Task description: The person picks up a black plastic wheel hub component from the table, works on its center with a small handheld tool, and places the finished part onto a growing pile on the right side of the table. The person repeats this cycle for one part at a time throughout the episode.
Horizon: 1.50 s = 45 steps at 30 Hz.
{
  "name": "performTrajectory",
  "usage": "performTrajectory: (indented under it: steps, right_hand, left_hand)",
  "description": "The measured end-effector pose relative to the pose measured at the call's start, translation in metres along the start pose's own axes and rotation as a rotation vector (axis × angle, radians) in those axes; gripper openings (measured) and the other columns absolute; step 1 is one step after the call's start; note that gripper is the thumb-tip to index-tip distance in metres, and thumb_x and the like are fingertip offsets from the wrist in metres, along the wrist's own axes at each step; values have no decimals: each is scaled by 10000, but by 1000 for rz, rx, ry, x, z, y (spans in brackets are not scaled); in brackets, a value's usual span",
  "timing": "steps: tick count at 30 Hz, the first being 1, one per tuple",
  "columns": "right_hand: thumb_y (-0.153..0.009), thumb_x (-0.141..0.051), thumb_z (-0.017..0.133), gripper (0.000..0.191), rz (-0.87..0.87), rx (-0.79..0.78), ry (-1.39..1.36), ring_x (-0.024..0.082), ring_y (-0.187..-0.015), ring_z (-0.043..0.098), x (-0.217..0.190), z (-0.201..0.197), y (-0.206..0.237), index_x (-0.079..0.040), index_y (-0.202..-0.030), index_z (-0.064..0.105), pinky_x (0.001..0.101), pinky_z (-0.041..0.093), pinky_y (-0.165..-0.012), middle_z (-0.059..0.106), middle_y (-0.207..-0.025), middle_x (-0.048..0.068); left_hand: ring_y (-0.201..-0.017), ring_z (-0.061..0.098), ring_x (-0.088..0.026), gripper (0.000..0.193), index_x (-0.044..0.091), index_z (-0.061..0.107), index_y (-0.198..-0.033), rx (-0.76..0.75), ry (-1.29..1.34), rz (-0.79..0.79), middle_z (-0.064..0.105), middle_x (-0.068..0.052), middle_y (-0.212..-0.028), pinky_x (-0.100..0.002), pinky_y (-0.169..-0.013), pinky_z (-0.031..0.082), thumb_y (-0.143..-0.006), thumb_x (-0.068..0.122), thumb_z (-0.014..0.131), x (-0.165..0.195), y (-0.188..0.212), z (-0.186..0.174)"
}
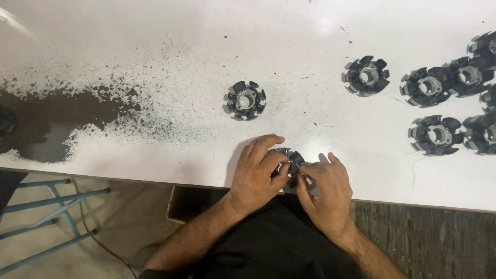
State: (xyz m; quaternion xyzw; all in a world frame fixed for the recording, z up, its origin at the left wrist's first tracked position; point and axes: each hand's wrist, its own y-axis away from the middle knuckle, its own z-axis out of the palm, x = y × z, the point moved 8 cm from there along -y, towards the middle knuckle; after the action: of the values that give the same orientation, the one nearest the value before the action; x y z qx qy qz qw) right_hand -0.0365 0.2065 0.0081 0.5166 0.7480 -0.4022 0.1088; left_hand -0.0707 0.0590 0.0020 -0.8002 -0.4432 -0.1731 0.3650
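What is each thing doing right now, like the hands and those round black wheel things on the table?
left hand: gripping the held black part from the left.
right hand: pinching a small thin piece against that part.
held black part: at the table's near edge, partly hidden between both hands.
lone black part: flat on the table, untouched.
group of black parts: flat at right, close together.
white table: paint worn off at left.

A wide white worktable (pixel 155 41), its paint worn away to a dark patch (pixel 46 119) at its left end. Below that end stands a blue metal frame (pixel 46 217) on the grey floor (pixel 103 232).
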Motion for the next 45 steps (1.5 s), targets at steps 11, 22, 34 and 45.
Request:
performTrajectory:
  steps: [11, 22, 34, 45]
  right_hand:
    - [-833, -30, 757, 203, 32, -57, -53, 255, -928, 725, 4, 0, -5, -67, -1002, 650, 548, 480, -1139, 726, -940, 70]
    - [-868, -37, 760, 213, 40, -3, -111, 198, -843, 729, 7, -5, 2, -57, -1046, 643, 535, 495, -1139, 727, -916, 59]
    - [-832, -8, 771, 245, 5, 17, -51, 250, -956, 718, 3, 0, 4, -55, -1041, 652, 531, 494, -1128, 727, -979, 81]
    - [-830, -22, 777, 243, -7, 1, -42, 258, -964, 712, 3, 1, 3, -49, -1039, 656, 541, 490, -1124, 721, -985, 87]
  left_hand:
    - [-1271, 562, -306, 133, 69, 676, -907, -165, -2, -27, 604, -123, -1311, -488, -1054, 459, -864, 158, 765, 6, -5, 8]
    - [-1177, 603, -293, 151, 35, 603, -885, 15, -34, -39, 615, -128, -1237, -474, -1025, 470, -817, 60, 736, 1, 1, 10]
    - [-1298, 600, -315, 149, 46, 675, -1004, 51, 37, 24, 598, -127, -1316, -452, -1081, 504, -891, 93, 760, 5, 5, -5]
    - [-1344, 515, -353, 186, 62, 692, -1004, -53, -32, -88, 569, -147, -1365, -496, -1093, 435, -855, 136, 775, 2, 3, -2]
